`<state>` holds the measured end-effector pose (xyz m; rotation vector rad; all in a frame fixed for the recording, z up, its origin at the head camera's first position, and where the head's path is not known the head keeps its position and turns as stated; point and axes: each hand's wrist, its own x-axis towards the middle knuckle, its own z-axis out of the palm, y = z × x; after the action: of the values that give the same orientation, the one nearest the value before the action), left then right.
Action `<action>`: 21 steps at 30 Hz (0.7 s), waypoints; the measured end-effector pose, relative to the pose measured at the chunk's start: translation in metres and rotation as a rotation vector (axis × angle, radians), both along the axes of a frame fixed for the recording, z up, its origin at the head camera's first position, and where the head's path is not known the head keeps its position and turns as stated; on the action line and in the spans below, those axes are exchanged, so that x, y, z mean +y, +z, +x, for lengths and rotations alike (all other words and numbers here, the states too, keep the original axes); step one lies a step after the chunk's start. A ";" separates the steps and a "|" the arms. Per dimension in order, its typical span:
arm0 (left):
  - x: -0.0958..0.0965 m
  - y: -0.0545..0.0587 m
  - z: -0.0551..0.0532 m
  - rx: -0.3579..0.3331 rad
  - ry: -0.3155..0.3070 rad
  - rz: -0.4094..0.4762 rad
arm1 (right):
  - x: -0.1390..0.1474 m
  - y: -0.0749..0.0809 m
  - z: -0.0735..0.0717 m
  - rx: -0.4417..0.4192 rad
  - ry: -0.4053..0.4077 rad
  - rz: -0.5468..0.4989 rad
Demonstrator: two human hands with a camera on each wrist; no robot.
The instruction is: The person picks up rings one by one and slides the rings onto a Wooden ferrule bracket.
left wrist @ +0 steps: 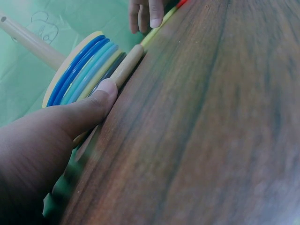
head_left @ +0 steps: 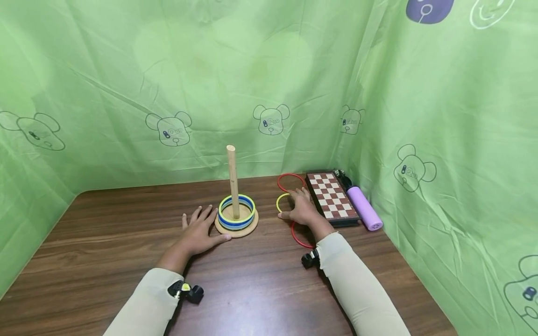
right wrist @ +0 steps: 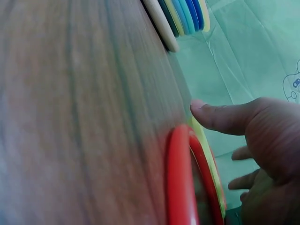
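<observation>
Against the base (head_left: 244, 233), left hand (head_left: 201, 234) spread (dark ring (left wrist: 115, 65): wrist views only); right hand (head_left: 303, 210) unclenched.

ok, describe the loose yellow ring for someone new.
On the brown table, find the checkered board toward the right. Left of it, the yellow ring lies between two red rings. Unlike the stacked yellow rings round the peg, it's loose.

A wooden ring stand (head_left: 233, 182) stands just right of the left hand (head_left: 200, 235), peg upright, the thumb touching its round base. Stacked rings (head_left: 236, 226), yellow, blue, light blue and dark, encircle the peg. A loose yellow ring (head_left: 278, 202) lies partly beneath the right hand (head_left: 301, 210); one red ring (head_left: 290, 174) lies beyond its fingers, another red ring (head_left: 295, 237) below its wrist.
</observation>
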<state>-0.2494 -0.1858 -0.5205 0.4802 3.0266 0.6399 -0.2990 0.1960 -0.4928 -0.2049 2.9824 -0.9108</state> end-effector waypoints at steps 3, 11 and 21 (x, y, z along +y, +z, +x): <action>0.000 -0.001 -0.001 0.002 -0.002 0.003 | 0.003 0.002 0.001 0.016 -0.042 0.036; -0.001 -0.003 0.000 -0.007 -0.007 -0.005 | 0.009 0.000 0.002 0.017 -0.053 0.069; -0.001 0.000 0.001 0.004 -0.005 -0.002 | 0.004 0.005 0.005 0.022 0.017 0.022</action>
<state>-0.2483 -0.1865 -0.5208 0.4893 3.0280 0.6366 -0.2936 0.2003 -0.4874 -0.2410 3.0044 -0.8797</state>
